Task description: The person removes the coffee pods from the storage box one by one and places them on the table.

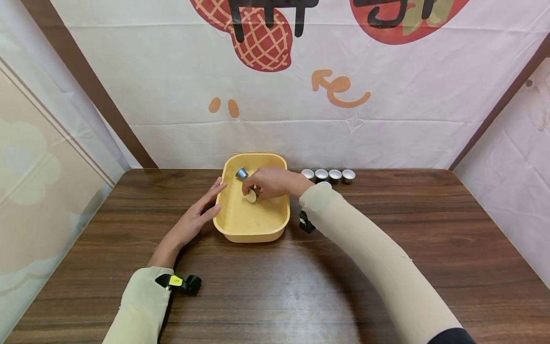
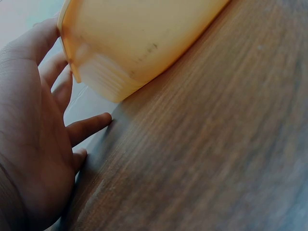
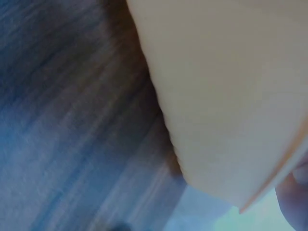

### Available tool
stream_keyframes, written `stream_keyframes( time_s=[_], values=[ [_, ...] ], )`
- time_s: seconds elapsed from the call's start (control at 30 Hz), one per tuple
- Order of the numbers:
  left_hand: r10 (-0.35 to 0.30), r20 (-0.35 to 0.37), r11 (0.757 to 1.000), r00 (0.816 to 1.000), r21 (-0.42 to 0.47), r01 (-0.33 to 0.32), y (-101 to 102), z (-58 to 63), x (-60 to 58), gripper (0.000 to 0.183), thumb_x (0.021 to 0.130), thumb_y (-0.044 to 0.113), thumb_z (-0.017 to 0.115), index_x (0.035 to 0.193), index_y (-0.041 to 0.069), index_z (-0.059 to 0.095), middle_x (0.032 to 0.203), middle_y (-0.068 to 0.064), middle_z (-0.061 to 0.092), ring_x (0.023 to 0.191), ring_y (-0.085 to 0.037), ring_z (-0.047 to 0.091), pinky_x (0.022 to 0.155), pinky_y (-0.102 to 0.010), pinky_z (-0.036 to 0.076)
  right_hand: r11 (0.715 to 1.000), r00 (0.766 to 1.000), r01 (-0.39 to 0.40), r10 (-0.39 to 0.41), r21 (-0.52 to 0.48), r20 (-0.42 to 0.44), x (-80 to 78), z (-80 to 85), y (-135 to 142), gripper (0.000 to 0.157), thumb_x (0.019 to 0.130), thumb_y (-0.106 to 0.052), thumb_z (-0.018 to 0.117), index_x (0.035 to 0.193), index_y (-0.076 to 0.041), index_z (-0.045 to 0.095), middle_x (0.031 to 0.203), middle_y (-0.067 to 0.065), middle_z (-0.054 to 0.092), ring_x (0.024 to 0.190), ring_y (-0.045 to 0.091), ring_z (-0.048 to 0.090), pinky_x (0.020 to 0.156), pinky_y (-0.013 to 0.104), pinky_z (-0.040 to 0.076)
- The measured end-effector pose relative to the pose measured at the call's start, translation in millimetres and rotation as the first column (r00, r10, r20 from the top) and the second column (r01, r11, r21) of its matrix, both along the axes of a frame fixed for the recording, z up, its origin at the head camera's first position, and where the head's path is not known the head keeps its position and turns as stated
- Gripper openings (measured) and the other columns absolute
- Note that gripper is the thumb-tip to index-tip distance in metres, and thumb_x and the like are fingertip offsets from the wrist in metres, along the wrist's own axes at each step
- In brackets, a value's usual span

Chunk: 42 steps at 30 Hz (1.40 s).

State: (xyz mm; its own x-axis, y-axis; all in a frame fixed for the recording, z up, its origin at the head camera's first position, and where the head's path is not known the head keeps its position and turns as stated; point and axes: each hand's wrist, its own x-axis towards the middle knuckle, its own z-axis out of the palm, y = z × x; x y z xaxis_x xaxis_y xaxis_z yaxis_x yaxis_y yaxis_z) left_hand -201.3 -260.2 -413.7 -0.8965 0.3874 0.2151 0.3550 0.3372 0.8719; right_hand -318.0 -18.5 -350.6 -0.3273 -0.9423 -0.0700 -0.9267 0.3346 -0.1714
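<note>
A yellow plastic basin (image 1: 251, 235) sits on the table, its outer wall filling much of both wrist views. My right hand (image 1: 273, 182) reaches over its right rim and pinches a coffee capsule (image 1: 251, 196) inside, the pale lid facing the front. Just beyond those fingers, a blue coffee capsule (image 1: 242, 174) lies tilted in the basin. On the left side, my left hand (image 1: 195, 220) has its fingers spread and touching the rim; the left wrist view shows the same hand (image 2: 41, 130) beside the basin's wall (image 2: 130, 38).
Several dark capsules with silver lids (image 1: 335, 174) stand in a row at the table's back edge, right of the basin. Another capsule lid (image 1: 325, 184) shows in front of them, partly behind my right wrist. A printed cloth (image 1: 266, 138) hangs behind the wooden table (image 1: 266, 291).
</note>
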Motion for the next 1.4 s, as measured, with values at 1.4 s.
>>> stream_keyframes(
  time_s=[1.4],
  values=[
    [0.001, 0.008, 1.0, 1.0, 0.004, -0.001, -0.2, 1.4, 0.5, 0.056, 0.1, 0.007, 0.047, 0.152, 0.016, 0.028, 0.16, 0.002, 0.006, 0.145, -0.017, 0.004, 0.109, -0.059, 0.009, 0.651, 0.942, 0.334, -0.211, -0.681, 0.261, 18.6, 20.5, 148.9, 0.027, 0.078, 0.005, 0.074, 0.104, 0.002, 0.067, 0.1, 0.014, 0.065, 0.086, 0.027, 0.06, 0.074, 0.048, 0.051]
  ],
)
